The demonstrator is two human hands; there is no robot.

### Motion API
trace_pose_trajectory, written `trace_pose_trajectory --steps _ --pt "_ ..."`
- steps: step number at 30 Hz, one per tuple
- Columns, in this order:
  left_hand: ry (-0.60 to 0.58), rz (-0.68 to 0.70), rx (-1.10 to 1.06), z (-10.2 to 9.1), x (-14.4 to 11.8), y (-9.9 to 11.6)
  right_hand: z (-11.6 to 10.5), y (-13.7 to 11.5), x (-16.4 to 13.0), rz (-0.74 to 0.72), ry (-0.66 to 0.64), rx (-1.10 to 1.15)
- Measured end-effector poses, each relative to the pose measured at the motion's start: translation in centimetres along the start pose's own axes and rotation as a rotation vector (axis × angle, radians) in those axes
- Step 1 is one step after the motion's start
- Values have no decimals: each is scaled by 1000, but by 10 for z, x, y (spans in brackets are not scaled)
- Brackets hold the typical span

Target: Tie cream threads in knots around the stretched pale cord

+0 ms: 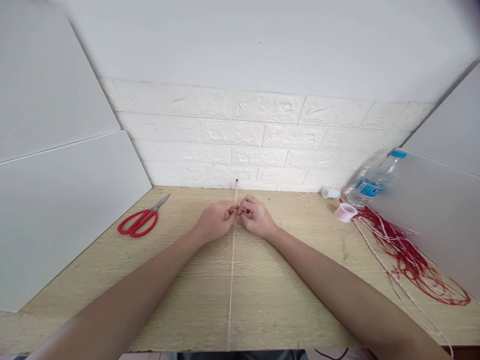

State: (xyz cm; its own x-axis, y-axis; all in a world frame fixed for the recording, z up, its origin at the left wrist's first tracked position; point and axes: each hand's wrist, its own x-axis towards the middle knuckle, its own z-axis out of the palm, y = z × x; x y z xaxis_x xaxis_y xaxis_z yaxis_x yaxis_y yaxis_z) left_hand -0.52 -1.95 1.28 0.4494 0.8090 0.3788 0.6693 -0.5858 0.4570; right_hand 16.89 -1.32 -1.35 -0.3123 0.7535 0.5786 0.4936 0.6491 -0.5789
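Note:
A thin pale cord [231, 280] runs straight down the middle of the wooden table [187, 300], from a pin at the back wall [236, 181] to the front edge. My left hand [214, 220] and my right hand [255, 215] meet over the cord near its far end. Both pinch fine thread around the cord between thumb and fingertips. The knot itself is too small to make out.
Red-handled scissors [140, 220] lie at the left. At the right are a white spool [330, 192], a pink spool [345, 212], a water bottle [373, 185] lying on its side, and a heap of red and pink cords [408, 255]. White panels close both sides.

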Motion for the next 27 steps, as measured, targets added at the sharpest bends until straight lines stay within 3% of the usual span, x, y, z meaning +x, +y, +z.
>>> trace_pose_trajectory --steps 9,14,17,20,23,27 --pt "41 -85 -38 -10 2 0 -22 -12 7 110 -4 114" --pt "-16 -184 -75 -23 7 -1 -38 -17 -3 416 -41 431" --pt "-63 -243 -107 -24 5 -4 -42 -17 -14 521 9 518" --pt "-27 -314 -143 -18 -2 -9 -42 -14 -22 527 80 471" --pt "28 -325 -132 -12 -9 -14 -42 -11 -28 442 105 267" --pt "-35 -277 -131 -9 -13 -15 -41 -15 -34 357 78 54"
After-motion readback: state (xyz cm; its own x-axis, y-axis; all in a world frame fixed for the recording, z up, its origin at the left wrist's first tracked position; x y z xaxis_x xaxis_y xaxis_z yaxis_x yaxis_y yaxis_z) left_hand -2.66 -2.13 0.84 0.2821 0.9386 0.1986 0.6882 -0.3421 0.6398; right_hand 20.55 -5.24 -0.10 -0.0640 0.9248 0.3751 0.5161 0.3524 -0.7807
